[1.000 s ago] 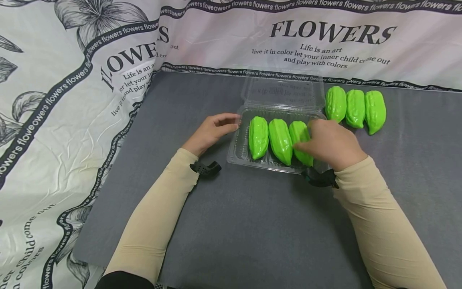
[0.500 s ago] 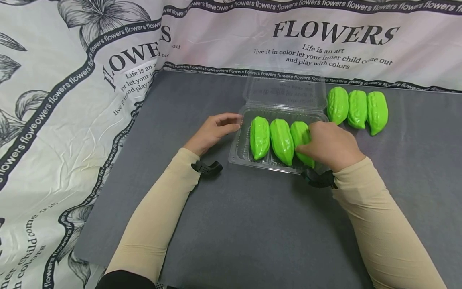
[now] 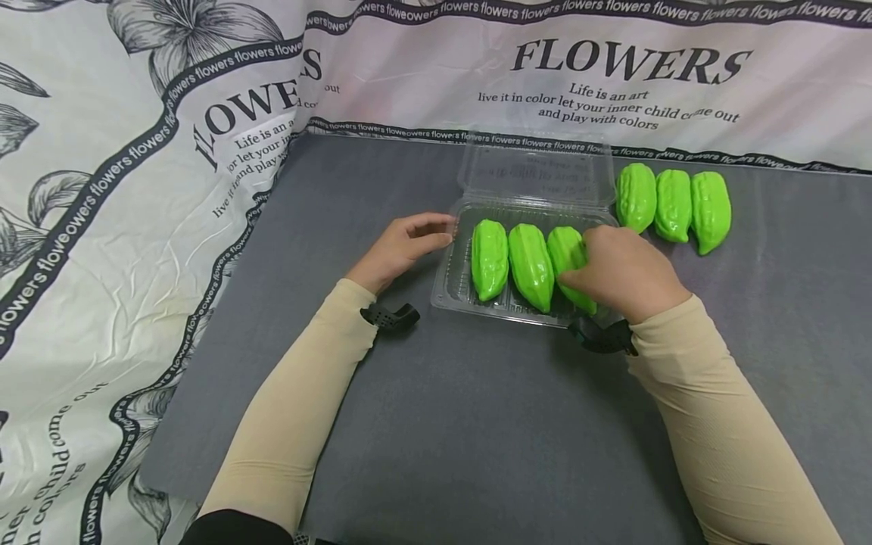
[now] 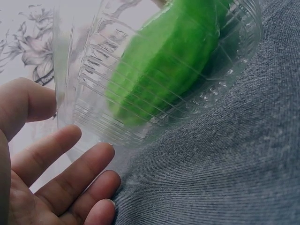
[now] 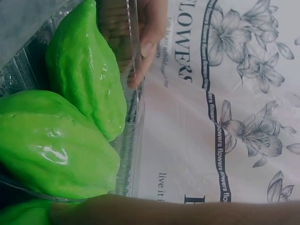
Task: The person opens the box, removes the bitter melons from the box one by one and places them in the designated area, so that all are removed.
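Observation:
A clear plastic clamshell box (image 3: 470,301) lies with its lid raised at the back. In it sit three glossy, ridged green fruits with pointed ends: a left one (image 3: 490,260), a middle one (image 3: 530,266) and a right one (image 3: 567,250). My right hand (image 3: 630,271) holds the right fruit, thumb on its near left side; its other fingers are mostly hidden. At the box's left side, my left hand (image 3: 398,248) touches the rim with loosely extended fingers. In the left wrist view, the fingers (image 4: 77,178) spread beside the clear wall.
Behind the right hand, three more green fruits (image 3: 673,206) stand in a row on the grey tabletop (image 3: 477,431). A flower-printed cloth (image 3: 409,83) rises along the back and left. The transparent lid (image 3: 538,174) leans back toward that cloth.
The right fruit's near end has shifted slightly rightward under my right hand. My left hand stays at the rim, and the other fruits keep their places.

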Demonstrator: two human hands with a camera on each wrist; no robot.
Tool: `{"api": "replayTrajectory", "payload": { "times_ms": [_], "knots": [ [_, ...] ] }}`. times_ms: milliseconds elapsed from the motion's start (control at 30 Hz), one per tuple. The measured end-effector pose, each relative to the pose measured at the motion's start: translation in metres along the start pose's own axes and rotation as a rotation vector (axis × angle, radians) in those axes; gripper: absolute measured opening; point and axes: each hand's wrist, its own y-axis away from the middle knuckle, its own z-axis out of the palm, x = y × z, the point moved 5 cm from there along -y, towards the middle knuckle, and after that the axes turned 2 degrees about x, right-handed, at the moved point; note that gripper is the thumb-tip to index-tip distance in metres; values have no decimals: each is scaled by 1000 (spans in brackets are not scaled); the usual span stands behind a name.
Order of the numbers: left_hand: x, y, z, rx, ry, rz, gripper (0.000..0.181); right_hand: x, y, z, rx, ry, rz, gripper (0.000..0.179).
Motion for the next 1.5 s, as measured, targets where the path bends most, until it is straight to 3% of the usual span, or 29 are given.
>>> {"api": "replayTrajectory", "payload": {
  "times_ms": [1000,1500],
  "knots": [
    [-1,0,-1,1,9,2,41,-13,18,-22,64,-51,-24,34],
    [-2,1,-1,2,17,17,40,0,31,-43,92,-45,-9,38]
  ]
}}
